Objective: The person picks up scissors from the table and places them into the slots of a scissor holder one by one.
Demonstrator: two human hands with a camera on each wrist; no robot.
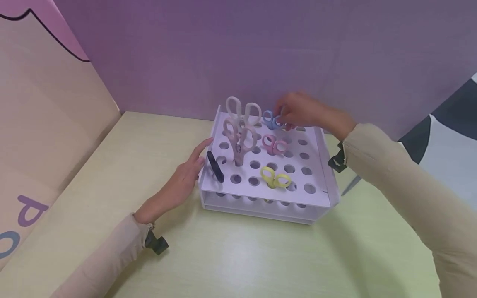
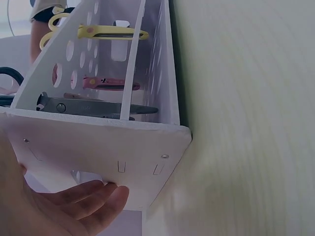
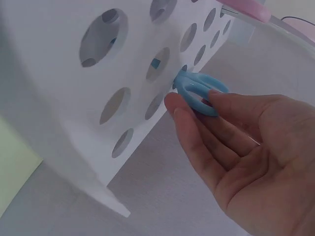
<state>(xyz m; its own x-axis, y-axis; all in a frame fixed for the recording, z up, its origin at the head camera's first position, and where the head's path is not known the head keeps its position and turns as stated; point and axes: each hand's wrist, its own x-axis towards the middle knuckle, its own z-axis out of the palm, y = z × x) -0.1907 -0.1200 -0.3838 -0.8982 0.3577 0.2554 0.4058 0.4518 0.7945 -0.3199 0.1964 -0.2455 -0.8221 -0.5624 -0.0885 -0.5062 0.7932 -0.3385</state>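
A white rack (image 1: 261, 198) with rows of round holes stands on the table. Small blue scissors (image 3: 197, 91) sit upright in a back-row hole, blades down. My right hand (image 1: 299, 111) pinches one of their handle loops between thumb and fingers. Against the rack's left side panel (image 2: 98, 142) rests my left hand (image 1: 182, 178), its fingers by the cutout. Other holes hold white scissors (image 1: 233, 108), pale pink scissors (image 1: 238, 155), small pink scissors (image 1: 274, 147), yellow scissors (image 1: 274, 181) and dark-handled scissors (image 1: 215, 167). Their blades show under the top board in the left wrist view.
Behind the rack rises a purple wall (image 1: 167, 62), and a pale decorated panel (image 1: 44, 124) borders the left of the table (image 1: 238, 256). A thin grey pointed piece (image 1: 351, 185) lies right of the rack.
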